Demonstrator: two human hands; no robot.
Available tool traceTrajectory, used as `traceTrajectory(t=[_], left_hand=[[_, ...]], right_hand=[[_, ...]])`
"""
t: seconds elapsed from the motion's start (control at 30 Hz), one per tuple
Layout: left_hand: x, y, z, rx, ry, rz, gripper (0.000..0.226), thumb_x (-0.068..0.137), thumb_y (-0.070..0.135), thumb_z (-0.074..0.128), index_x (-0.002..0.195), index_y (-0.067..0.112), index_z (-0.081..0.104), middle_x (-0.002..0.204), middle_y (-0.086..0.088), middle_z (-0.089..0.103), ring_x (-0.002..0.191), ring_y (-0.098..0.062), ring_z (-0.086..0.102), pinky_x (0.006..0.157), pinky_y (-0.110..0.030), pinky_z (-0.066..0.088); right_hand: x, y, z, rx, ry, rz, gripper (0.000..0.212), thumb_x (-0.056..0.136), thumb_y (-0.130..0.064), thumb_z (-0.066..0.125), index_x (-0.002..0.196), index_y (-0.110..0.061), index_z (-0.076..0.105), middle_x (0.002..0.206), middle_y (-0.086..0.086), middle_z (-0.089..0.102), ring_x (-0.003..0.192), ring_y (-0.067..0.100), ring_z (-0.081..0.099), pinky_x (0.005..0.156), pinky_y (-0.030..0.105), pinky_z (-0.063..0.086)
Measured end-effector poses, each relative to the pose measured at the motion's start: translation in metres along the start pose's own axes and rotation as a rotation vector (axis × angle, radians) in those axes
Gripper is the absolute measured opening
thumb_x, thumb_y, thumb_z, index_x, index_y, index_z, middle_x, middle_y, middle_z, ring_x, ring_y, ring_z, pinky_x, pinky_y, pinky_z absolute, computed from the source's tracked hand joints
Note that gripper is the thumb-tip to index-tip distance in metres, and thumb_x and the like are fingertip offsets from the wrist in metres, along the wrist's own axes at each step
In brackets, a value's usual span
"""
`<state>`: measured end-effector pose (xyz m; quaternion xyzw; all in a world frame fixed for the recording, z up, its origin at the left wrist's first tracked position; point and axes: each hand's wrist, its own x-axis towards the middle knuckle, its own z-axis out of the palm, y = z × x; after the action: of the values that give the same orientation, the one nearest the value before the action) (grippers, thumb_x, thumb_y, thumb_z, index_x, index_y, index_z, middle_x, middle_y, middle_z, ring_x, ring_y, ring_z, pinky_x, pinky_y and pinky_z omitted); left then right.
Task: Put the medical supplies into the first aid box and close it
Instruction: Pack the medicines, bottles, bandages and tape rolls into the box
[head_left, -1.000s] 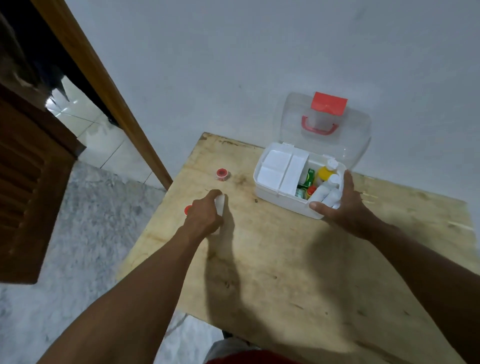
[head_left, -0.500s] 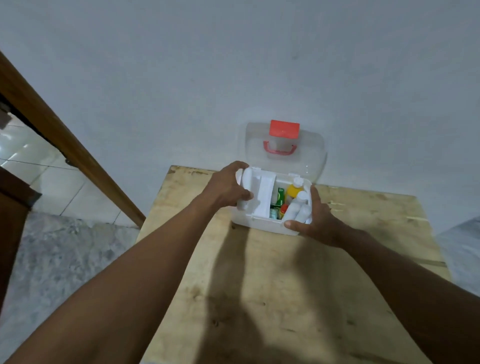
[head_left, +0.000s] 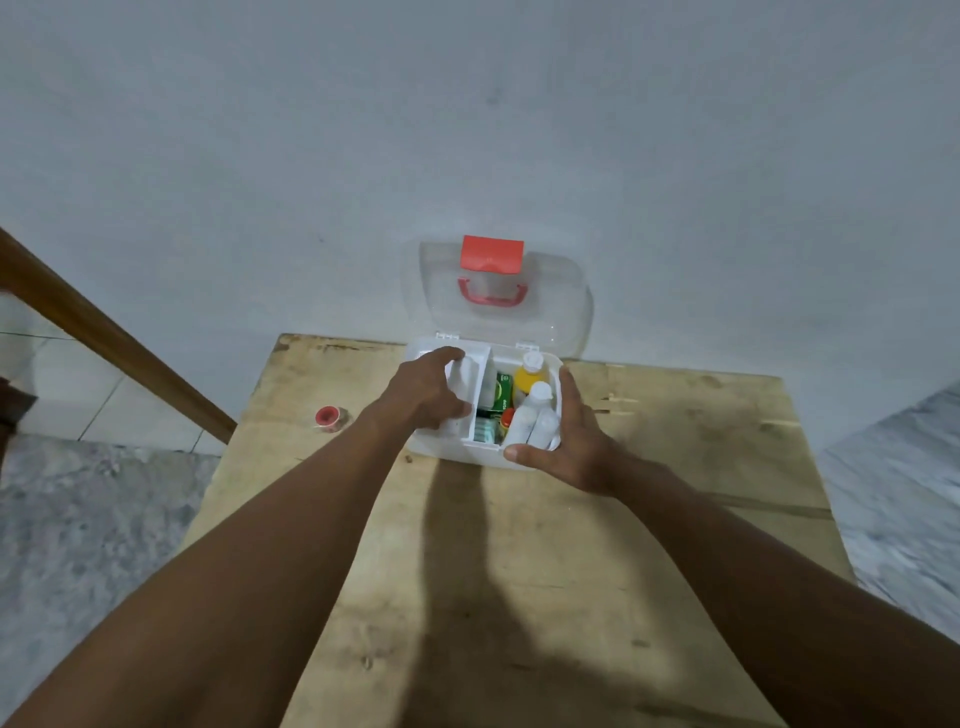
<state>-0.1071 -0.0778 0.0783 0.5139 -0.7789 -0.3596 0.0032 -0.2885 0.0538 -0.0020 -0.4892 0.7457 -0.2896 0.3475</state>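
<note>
The white first aid box (head_left: 457, 457) stands open at the table's far edge, its clear lid (head_left: 566, 306) with red latch and handle leaning back against the wall. Inside lie a yellow bottle (head_left: 527, 382), white bottles (head_left: 530, 415), a green packet (head_left: 503, 392) and a small red-capped item. My left hand (head_left: 423, 395) reaches into the box's left tray compartment and grips a small white container (head_left: 464, 376). My right hand (head_left: 569, 441) braces the box's front right corner, thumb on the front wall, straight fingers along the right side. A red tape roll (head_left: 327, 417) lies on the table to the left.
The wooden table (head_left: 519, 571) stands against a grey wall. Its left edge runs close to the red tape roll, with speckled floor below. A brown wooden door frame (head_left: 104, 343) slants at the far left.
My left hand has carried the white container from the table's left part into the box's left compartment. My right hand has stayed at the box's corner. The camera has shifted.
</note>
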Motion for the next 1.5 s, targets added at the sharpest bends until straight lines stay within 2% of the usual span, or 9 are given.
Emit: traceTrajectory(t=[0.23,0.47,0.63,0.77,0.87,1.1,1.23,1.33,1.5], left_hand=[[-0.001,0.002,0.007,-0.010,0.035,-0.045,0.078,0.075,0.022,0.082,0.143,0.028,0.045,0.132,-0.008,0.059,0.115,-0.027,0.058,0.093,-0.038,0.052],[0.000,-0.001,0.005,0.007,0.038,-0.037,0.077,0.076,0.028,0.083,0.144,0.026,0.047,0.140,-0.007,0.054,0.123,-0.025,0.053,0.097,-0.030,0.045],[0.002,-0.008,0.005,0.016,0.011,-0.016,0.079,0.075,0.031,0.083,0.145,0.027,0.046,0.141,-0.007,0.053,0.123,-0.027,0.053,0.099,-0.032,0.045],[0.004,-0.013,0.005,-0.040,-0.019,-0.036,0.083,0.073,0.031,0.084,0.145,0.027,0.045,0.138,-0.010,0.055,0.118,-0.029,0.058,0.099,-0.040,0.049],[0.003,-0.015,0.004,-0.031,-0.016,-0.013,0.086,0.074,0.035,0.084,0.148,0.025,0.042,0.142,-0.009,0.052,0.124,-0.028,0.054,0.103,-0.037,0.045],[-0.007,-0.027,0.009,-0.141,0.086,0.035,0.086,0.073,0.043,0.081,0.148,0.025,0.042,0.118,-0.014,0.069,0.112,-0.025,0.061,0.099,-0.036,0.047],[-0.026,-0.026,0.005,-0.136,0.249,0.155,0.065,0.083,0.038,0.074,0.142,0.021,0.050,0.087,-0.003,0.068,0.088,-0.018,0.061,0.082,-0.029,0.045],[-0.043,-0.036,0.000,-0.160,0.394,0.184,0.051,0.088,0.041,0.067,0.136,0.023,0.057,0.092,-0.001,0.068,0.085,-0.019,0.062,0.083,-0.033,0.048],[-0.070,-0.085,-0.012,-0.220,0.553,0.086,0.040,0.092,0.034,0.063,0.129,0.020,0.062,0.089,0.002,0.064,0.081,-0.017,0.062,0.083,-0.038,0.053]], right_hand=[[0.002,0.005,0.002,-0.031,-0.006,-0.023,0.141,0.047,-0.086,0.073,0.154,-0.037,-0.005,0.160,-0.013,0.015,0.147,0.017,0.026,0.113,0.047,0.037],[-0.001,-0.001,-0.002,-0.021,-0.008,-0.039,0.138,0.050,-0.084,0.073,0.151,-0.042,-0.011,0.162,-0.015,0.007,0.151,0.017,0.016,0.118,0.046,0.029],[-0.008,-0.008,-0.005,-0.017,0.002,-0.073,0.125,0.067,-0.054,0.084,0.154,-0.029,-0.001,0.153,-0.014,0.023,0.137,0.003,0.027,0.112,0.022,0.026],[-0.006,-0.011,-0.004,0.003,0.015,-0.024,0.132,0.052,-0.074,0.080,0.153,-0.039,0.002,0.158,-0.011,0.025,0.145,0.014,0.031,0.116,0.044,0.034],[-0.004,-0.014,-0.005,0.017,0.010,-0.031,0.125,0.054,-0.066,0.085,0.151,-0.039,0.011,0.150,-0.012,0.036,0.137,0.013,0.041,0.110,0.046,0.041],[-0.004,-0.018,-0.007,0.020,0.006,-0.050,0.119,0.057,-0.055,0.089,0.149,-0.040,0.015,0.147,-0.014,0.039,0.135,0.013,0.044,0.108,0.047,0.045],[-0.006,-0.024,-0.010,0.004,0.022,-0.100,0.107,0.062,-0.041,0.090,0.144,-0.040,0.021,0.138,-0.013,0.045,0.126,0.013,0.051,0.103,0.046,0.049],[-0.006,-0.024,-0.011,-0.017,0.000,-0.156,0.101,0.067,-0.033,0.090,0.143,-0.039,0.023,0.138,-0.012,0.044,0.127,0.011,0.049,0.105,0.045,0.047],[-0.010,-0.028,-0.004,0.029,-0.045,-0.166,0.088,0.073,-0.025,0.086,0.133,-0.049,0.026,0.127,-0.036,0.042,0.120,-0.013,0.046,0.096,0.022,0.047]])
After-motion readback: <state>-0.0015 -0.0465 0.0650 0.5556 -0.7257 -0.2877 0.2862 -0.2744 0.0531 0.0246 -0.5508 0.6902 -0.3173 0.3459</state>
